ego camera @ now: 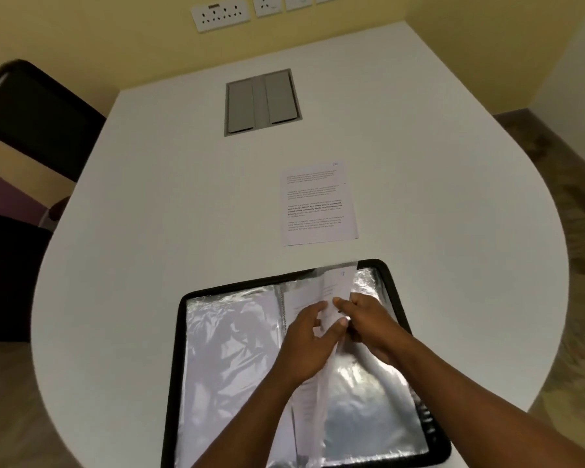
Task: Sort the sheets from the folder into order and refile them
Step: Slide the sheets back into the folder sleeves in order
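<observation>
Though curled, hands (331, 329) around sheet (331, 295).

You've got a black-edged folder (179, 332) with silvery sleeves, a white black-print sheet (320, 204), white table (149, 197), yellow wall (81, 35).

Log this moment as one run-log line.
stage: pulling sheet | left hand: holds sleeve | right hand: pinches sheet | folder: open | loose sheet: on table
</observation>
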{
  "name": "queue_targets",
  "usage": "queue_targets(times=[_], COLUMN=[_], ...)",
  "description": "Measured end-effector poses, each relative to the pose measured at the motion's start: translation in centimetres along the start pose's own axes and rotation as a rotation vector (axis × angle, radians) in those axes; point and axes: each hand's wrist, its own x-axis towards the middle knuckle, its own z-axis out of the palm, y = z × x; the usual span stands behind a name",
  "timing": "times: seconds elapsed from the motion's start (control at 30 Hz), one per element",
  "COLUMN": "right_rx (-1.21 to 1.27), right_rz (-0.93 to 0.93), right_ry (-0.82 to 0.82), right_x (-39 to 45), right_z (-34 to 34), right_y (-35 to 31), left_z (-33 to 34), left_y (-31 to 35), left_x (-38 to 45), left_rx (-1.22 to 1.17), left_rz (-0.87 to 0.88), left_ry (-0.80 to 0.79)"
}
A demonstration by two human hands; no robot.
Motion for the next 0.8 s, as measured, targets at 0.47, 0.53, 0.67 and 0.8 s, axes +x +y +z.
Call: queue_targets(times=[0.47,0.53,0.67,0.8], right_rx=[-0.069,-0.126,-0.233,-0.675], right_rz=[-0.082,-0.104,-0.165,-0.290], right_ry=[-0.193,-0.238,-0.160,0.002], right_x=[-0.9,-0.7,-0.2,1.0], right_z=[13.5,14.9,15.9,14.9], right_y=[0.5,1.2,3.3,5.8], left_z=[-11.7,-13.2,-15.6,-17.3], left_y=[-5.1,-6.4,-10.1,-13.9], left_x=[-6.3,-7.1,-7.0,-6.1], left_rx=[-0.143,-0.167,-0.221,-0.240], left_rz=[-0.097,-0.136,-0.264,-0.362], left_ry=[0.240,0.331,0.431,0.460])
